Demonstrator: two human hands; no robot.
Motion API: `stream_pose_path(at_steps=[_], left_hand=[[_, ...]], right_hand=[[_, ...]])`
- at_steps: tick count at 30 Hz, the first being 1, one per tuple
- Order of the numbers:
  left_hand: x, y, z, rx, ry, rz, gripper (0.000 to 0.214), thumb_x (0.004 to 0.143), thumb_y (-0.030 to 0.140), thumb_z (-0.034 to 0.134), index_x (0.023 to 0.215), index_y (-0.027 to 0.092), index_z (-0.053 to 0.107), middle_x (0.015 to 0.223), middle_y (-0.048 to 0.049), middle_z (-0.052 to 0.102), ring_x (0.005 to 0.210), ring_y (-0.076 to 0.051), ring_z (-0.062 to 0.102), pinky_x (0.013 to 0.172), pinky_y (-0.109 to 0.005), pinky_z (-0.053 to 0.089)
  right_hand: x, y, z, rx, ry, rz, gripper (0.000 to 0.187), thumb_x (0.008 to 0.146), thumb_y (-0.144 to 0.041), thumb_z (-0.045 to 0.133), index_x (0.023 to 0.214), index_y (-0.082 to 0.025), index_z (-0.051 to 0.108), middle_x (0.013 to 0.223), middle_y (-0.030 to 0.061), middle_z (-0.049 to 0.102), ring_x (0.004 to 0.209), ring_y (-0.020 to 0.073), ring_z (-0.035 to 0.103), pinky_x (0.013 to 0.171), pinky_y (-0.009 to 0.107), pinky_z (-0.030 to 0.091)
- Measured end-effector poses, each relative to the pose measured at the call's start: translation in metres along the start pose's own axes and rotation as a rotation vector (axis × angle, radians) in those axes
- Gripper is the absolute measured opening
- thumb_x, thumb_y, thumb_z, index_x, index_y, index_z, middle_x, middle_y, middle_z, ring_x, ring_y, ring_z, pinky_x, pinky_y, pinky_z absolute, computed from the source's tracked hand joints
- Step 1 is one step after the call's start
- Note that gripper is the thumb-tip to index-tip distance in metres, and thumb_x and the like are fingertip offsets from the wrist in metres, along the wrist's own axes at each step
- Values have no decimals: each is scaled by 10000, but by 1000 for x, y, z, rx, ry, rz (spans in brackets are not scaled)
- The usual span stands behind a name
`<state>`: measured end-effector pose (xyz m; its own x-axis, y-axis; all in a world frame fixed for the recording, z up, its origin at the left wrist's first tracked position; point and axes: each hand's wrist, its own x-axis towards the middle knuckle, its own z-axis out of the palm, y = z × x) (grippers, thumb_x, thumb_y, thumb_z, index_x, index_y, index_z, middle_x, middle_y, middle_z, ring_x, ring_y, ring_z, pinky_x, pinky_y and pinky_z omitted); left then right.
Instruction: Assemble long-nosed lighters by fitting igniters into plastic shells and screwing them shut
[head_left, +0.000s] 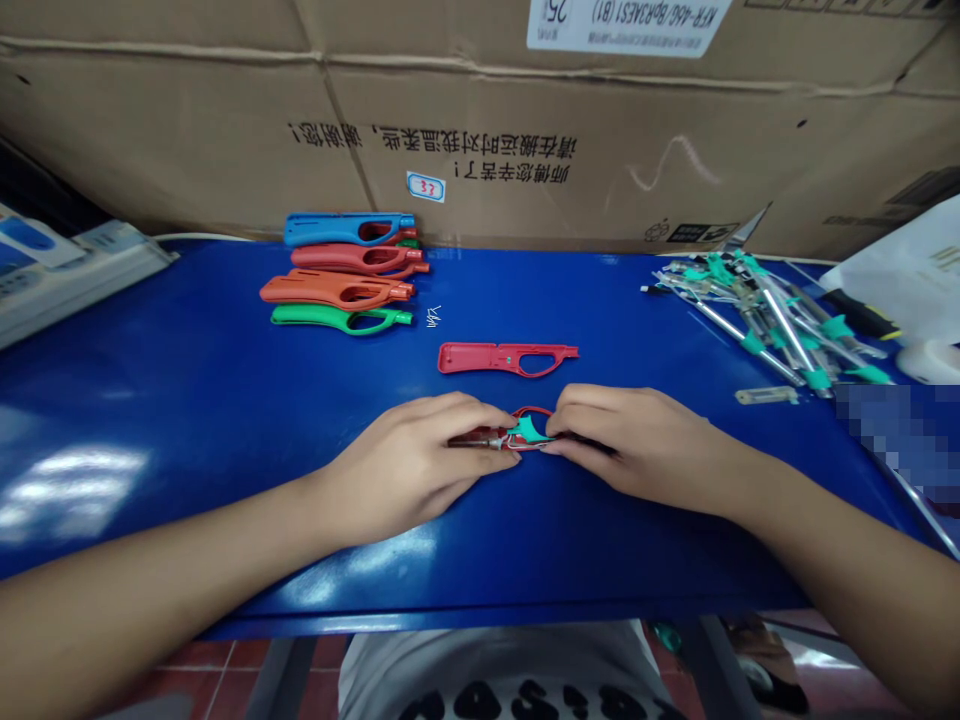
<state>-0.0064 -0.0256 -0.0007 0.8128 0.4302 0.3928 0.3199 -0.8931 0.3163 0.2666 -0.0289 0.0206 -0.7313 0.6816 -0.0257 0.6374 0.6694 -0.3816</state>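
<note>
Near the front middle of the blue table, my left hand point(431, 450) grips a red lighter shell half point(525, 447) by its handle end, thumb and fingers on either side. A teal trigger point(529, 431) and thin wires lie inside this shell. My right hand point(637, 435) pinches the same piece around its trigger and nozzle end; its fingertips partly hide what they touch. Just beyond both hands rests a matching red shell half point(472, 359), its hollow side up.
Stacked lighter shells in blue point(322, 228), orange point(300, 289) and green point(307, 316) lie at the back left. Metal tubes with teal triggers point(776, 310) pile up at right, near a screwdriver point(862, 312). A large cardboard box point(480, 100) borders the table's back.
</note>
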Motion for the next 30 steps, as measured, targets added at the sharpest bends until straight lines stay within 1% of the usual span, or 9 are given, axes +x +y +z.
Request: stream_pose_path(at_steps=[3,6,8,10,13,17,20,26,30], left_hand=[[-1,1,1,-10,4,1,257,995,153,566,1197,206,716,1239,-101,701,1068,-222,689,903,-347,582],[0,3,0,-78,49,-61,260,978,138,587,1205,192,702,1220,-86,705,1056,-195,692,914,-313,571],[3,4,-4,-142,81,-124,231,961,142,603,1167,172,705,1146,-78,718,999,-178,688,889,-301,564],[6,4,-12,-168,81,-181,191,946,152,611,1106,161,714,1028,-65,728,922,-176,668,847,-313,551],[10,4,-27,-161,36,-248,131,920,163,633,1001,172,736,911,-38,728,844,-172,646,794,-311,530],[11,2,-39,-231,-88,-352,127,894,185,673,985,205,759,906,-5,737,741,-117,662,639,-219,510],[9,-1,-38,-263,-158,-390,158,889,205,686,1020,232,771,924,2,742,711,-103,666,588,-195,496],[7,-7,-36,-303,-166,-462,146,906,295,690,982,224,792,898,-14,743,691,-108,672,587,-201,513],[8,-8,-40,-327,-195,-507,154,874,243,692,983,225,800,906,-22,743,675,-110,671,549,-188,509]], right_hand=[[-1,1,-1,2,-2,10,282,1069,-388,432,1002,-210,641,980,33,650,849,165,646,691,288,444],[-1,3,-1,-14,-10,10,281,1074,-375,417,1017,-216,642,989,31,649,850,163,644,692,286,445],[-1,4,0,-19,-7,3,280,1076,-362,410,1022,-220,645,993,31,649,861,164,641,706,286,448],[-2,4,0,-11,0,-1,271,1075,-348,415,1018,-220,647,998,31,650,873,164,640,722,287,452],[-3,5,0,34,13,7,220,1062,-313,452,1013,-225,648,1011,24,652,878,157,634,737,283,456],[-4,6,-1,120,37,22,169,1037,-272,500,1026,-229,663,1023,20,654,891,155,625,761,286,459],[-4,8,-3,179,52,28,160,1016,-238,531,1043,-226,689,1034,26,664,892,155,625,777,292,460],[-3,9,-7,252,38,40,188,1004,-205,542,1053,-218,724,1017,34,674,872,145,631,779,287,460],[-4,8,-5,225,56,48,172,996,-205,552,1023,-215,721,1003,33,671,831,141,620,733,282,451]])
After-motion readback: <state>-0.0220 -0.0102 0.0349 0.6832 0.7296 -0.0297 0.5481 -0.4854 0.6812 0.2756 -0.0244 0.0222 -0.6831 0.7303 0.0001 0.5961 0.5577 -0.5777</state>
